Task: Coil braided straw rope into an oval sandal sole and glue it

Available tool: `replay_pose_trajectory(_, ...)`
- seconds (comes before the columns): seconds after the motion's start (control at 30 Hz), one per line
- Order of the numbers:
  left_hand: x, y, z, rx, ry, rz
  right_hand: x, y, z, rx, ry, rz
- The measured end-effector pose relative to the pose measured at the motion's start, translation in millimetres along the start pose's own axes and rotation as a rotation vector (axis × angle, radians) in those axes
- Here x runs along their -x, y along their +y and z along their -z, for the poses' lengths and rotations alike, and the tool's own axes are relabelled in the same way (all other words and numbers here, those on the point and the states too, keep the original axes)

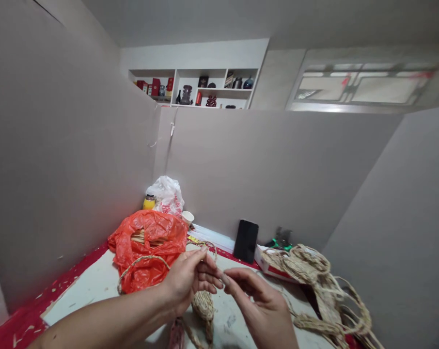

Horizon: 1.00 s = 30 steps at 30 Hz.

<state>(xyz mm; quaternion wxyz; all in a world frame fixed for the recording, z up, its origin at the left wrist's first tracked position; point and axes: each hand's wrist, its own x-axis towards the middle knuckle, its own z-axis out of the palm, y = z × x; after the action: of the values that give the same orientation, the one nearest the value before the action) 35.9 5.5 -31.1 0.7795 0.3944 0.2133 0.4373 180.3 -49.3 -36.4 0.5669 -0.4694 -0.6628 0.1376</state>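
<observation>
My left hand [189, 280] and my right hand [258, 303] meet above the white table top [92, 295], fingertips pinched together on a thin straw cord [147, 261]. The cord loops out to the left in front of a red plastic bag. Under my left hand lies a small woven straw piece [204, 306], with braided ends trailing toward me. Both hands are closed in a pinch on the cord.
A red plastic bag [148, 247] holding straw stalks sits at the left, with a white bag [167, 195], a yellow jar [148, 202] and a paper cup [187, 217] behind it. A black phone [246, 241] leans on the grey partition. Braided straw cords [316, 276] pile up at right.
</observation>
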Motion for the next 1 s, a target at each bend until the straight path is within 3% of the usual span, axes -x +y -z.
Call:
replay_pose_trajectory(0.3,7,1,-5.3,0.112,0.029,0.09,-1,9,8,0.086,-0.036,-0.035)
replay_pose_trajectory(0.47,9,4,-6.8,0.176,0.018,0.108,0,7,5,0.201,0.01,0.176)
replay_pose_trajectory(0.6,4,10,-5.3,0.24,0.048,0.091,9,-1,-2,0.155,-0.003,0.338)
replay_pose_trajectory(0.67,1,12,-3.4,0.241,0.068,0.082,11,-3,-3,0.109,0.012,0.309)
replay_pose_trajectory(0.83,2,8,-2.2,0.153,-0.02,0.103,1,5,3,0.057,0.165,0.031)
replay_pose_trajectory(1.0,4,2,-3.2,0.137,-0.065,0.159,-5,9,6,0.083,0.085,0.011)
